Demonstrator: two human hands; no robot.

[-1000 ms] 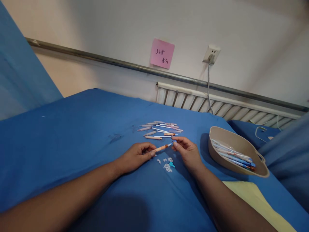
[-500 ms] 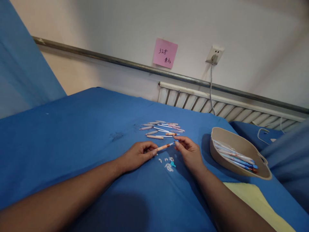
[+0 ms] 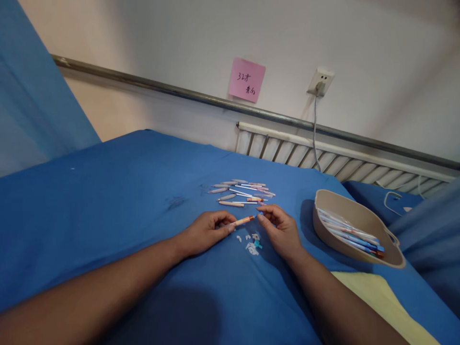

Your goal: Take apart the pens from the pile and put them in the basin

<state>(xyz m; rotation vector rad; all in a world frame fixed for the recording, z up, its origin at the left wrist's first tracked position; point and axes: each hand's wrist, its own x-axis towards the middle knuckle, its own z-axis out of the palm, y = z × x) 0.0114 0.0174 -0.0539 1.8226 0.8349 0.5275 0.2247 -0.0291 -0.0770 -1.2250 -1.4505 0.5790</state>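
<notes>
My left hand (image 3: 212, 231) is closed around the barrel of an orange pen (image 3: 243, 221), which points to the right and tilts slightly up. At its right end is a darker orange-brown band. The fingers of my right hand (image 3: 282, 227) pinch a small blue end piece (image 3: 256, 215) right by that band; much of it is hidden by the fingertips. Just below the pen lie small white pieces (image 3: 250, 247) and a turquoise piece (image 3: 258, 244). Beyond my hands, several pen barrels (image 3: 231, 204), thin white refills (image 3: 241, 191) and pinkish pen parts (image 3: 264, 192) are spread in rows.
A beige basket (image 3: 359, 205) with several pens (image 3: 350, 231) in it stands on the right. A yellow cloth (image 3: 377, 292) lies in front of it. Blue cloth (image 3: 143, 182) covers the table. Behind are a radiator (image 3: 287, 151), a pipe and a plugged-in socket (image 3: 321, 81).
The white stretch between the orange barrel and the blue end piece has shortened. My right hand has moved slightly left, closer to the barrel; my left hand keeps its hold.
</notes>
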